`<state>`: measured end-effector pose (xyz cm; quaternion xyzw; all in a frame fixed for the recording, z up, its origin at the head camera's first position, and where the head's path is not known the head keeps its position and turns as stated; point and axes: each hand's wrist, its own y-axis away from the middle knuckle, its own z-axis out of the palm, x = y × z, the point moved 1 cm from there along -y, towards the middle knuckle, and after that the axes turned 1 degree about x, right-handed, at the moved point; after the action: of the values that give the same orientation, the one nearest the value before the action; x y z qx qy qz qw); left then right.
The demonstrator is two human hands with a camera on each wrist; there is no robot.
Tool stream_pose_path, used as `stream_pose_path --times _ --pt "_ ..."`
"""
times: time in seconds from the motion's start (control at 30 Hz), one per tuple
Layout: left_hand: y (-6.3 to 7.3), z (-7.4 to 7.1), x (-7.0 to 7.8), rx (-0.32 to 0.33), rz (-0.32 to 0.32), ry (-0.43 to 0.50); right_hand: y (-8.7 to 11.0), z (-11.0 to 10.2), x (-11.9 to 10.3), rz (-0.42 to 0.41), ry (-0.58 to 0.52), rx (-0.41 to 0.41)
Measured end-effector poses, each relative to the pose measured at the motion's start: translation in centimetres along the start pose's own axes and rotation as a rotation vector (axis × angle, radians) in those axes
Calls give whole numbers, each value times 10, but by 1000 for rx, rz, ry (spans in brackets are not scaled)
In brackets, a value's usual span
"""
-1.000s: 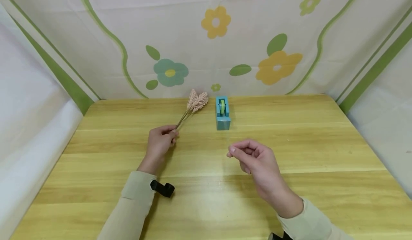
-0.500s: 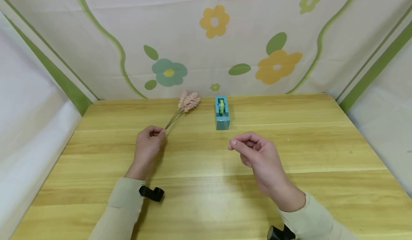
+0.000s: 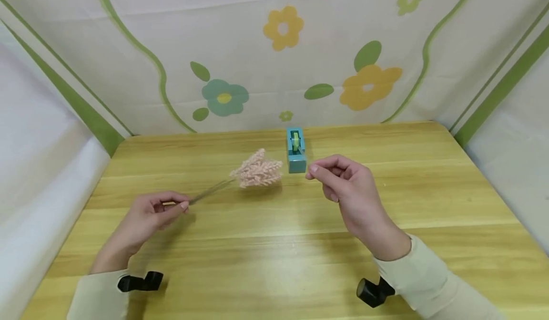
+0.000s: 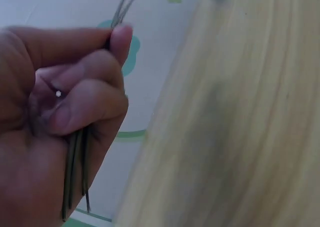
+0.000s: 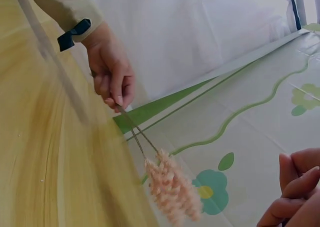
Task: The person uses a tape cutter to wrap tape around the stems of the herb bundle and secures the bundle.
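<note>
My left hand point(image 3: 156, 212) pinches the thin stems of a bunch of pink dried flowers point(image 3: 259, 169). Its fluffy heads point right, over the middle of the table; loose stem ends point(image 4: 75, 172) hang below the curled fingers in the left wrist view. Thumb and forefinger of my right hand point(image 3: 349, 191) are pressed together close to the front of a blue tape dispenser point(image 3: 297, 164). A faint see-through strip of tape point(image 3: 302, 154) runs between the dispenser and these fingertips. In the right wrist view my right hand point(image 5: 295, 194) shows at the lower right edge, its grip partly hidden.
A wooden table point(image 3: 257, 263) lies under both hands. Its back edge meets a white cloth point(image 3: 240, 34) printed with flowers and leaves. Black wrist mounts point(image 3: 141, 282) stick out from the sleeves.
My left hand has moved left and toward me, swinging the flowers down from the back edge to point right. My right hand has moved forward, nearer the tape dispenser, with its fingers still pinched.
</note>
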<state>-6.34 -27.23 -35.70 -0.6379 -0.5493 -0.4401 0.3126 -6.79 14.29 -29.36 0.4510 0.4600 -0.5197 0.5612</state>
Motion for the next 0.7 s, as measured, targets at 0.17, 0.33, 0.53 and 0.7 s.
stream_pose_path --times 0.17,0.33,0.53,0.7 --pt "-11 20 -1 -150 -32 -59 0 0 -1 0 -8 1" --pt "-40 54 10 -223 -47 -130 1 -1 0 0 -15 3" --pt "-75 96 30 -268 -17 -147 2 -1 1 19 -16 10" --pt "-99 127 47 -324 -88 -20 2 -1 1 13 -18 11"
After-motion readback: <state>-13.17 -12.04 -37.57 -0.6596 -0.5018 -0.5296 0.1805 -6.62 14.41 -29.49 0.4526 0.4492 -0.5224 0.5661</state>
